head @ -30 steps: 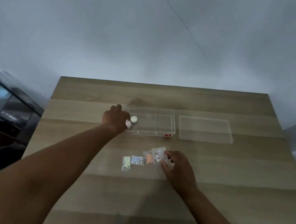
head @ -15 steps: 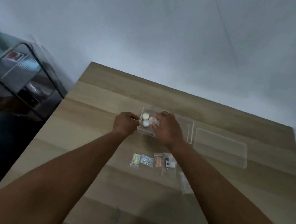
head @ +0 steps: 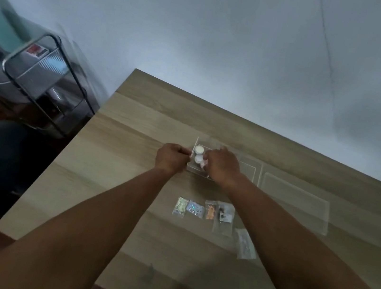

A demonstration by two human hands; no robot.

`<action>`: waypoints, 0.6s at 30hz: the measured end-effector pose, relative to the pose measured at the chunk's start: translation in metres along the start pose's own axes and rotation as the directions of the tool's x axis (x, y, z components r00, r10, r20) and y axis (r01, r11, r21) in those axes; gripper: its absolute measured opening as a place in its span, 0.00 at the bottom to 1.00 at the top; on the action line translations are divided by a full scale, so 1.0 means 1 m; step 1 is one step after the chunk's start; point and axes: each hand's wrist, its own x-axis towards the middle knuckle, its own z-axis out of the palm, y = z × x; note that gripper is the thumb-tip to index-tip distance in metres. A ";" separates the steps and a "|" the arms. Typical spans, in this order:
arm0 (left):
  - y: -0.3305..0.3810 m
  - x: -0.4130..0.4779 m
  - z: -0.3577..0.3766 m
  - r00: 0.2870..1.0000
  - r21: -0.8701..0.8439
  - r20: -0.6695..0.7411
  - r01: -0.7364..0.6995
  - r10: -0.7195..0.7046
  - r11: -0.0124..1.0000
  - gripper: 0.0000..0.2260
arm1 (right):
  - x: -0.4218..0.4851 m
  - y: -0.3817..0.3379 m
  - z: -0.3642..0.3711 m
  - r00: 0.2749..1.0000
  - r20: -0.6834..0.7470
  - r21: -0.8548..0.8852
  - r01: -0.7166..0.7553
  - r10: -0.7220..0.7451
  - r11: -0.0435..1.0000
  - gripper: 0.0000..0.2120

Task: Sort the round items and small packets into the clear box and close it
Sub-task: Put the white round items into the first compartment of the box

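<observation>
L hand (head: 172,157) pinching clear box (head: 246,169) edge, R hand (head: 223,165) over round items (head: 199,149), grip unclear

Head view (wide-angle) looks forward-down over table (head: 136,135); close.

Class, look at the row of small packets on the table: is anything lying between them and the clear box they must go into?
Nothing lies on the table between the small packets and the clear box. Only the right hand and its forearm reach over that stretch; the box is open.

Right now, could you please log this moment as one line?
left hand steadies clear box | right hand places round items | packets on table | lid off
</observation>
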 end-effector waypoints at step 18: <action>-0.043 -0.046 -0.016 0.989 0.310 0.086 -0.145 0.124 0.940 0.09 | -0.090 0.031 0.025 0.963 -0.144 0.574 -0.106 0.228 0.812 0.06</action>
